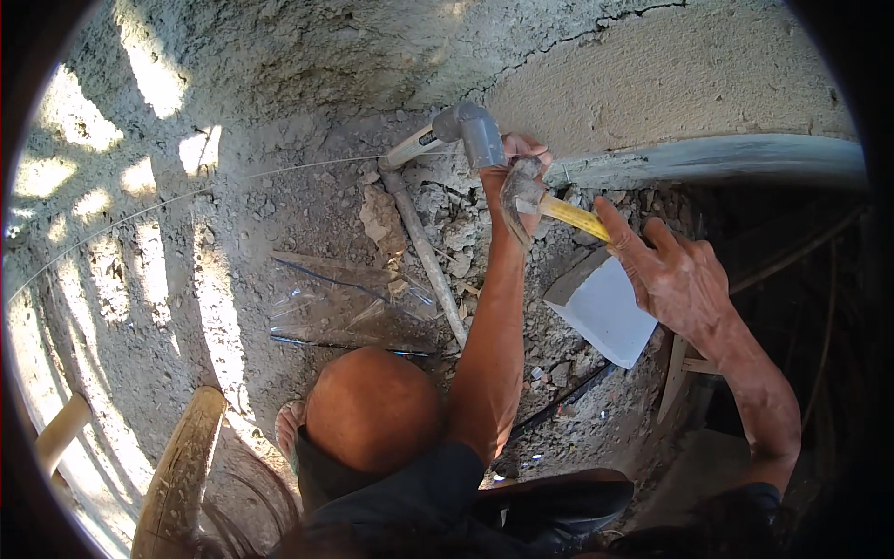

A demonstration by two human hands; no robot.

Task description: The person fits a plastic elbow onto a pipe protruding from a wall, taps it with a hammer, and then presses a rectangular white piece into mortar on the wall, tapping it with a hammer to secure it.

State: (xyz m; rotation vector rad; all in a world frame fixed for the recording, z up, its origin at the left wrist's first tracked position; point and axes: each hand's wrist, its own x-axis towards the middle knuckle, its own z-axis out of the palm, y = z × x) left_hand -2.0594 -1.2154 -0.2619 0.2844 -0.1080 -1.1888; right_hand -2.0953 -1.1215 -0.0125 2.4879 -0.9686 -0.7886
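Observation:
My right hand [680, 279] grips a claw hammer by its yellow handle [579, 217], with the index finger stretched along it. The worn metal hammer head [523, 196] hangs in front of my left hand [527, 147] and covers part of it. The left fingers are drawn together close to the lower edge of the plastered wall; what they pinch is hidden. Beside them a thin, nail-like piece [566, 174] stands at the wall's edge. A grey pipe elbow [480, 135], fitted on a pale pipe [414, 147], sits just left of my left hand.
A thinner grey pipe [424, 247] runs down over rubble. Clear plastic sheeting [345, 303] lies left of my forearm, near my bent knee [372, 410]. Below the hammer lies a white angular piece [610, 312]. Wooden poles [182, 475] stand lower left; a thin line [121, 228] crosses the dirt.

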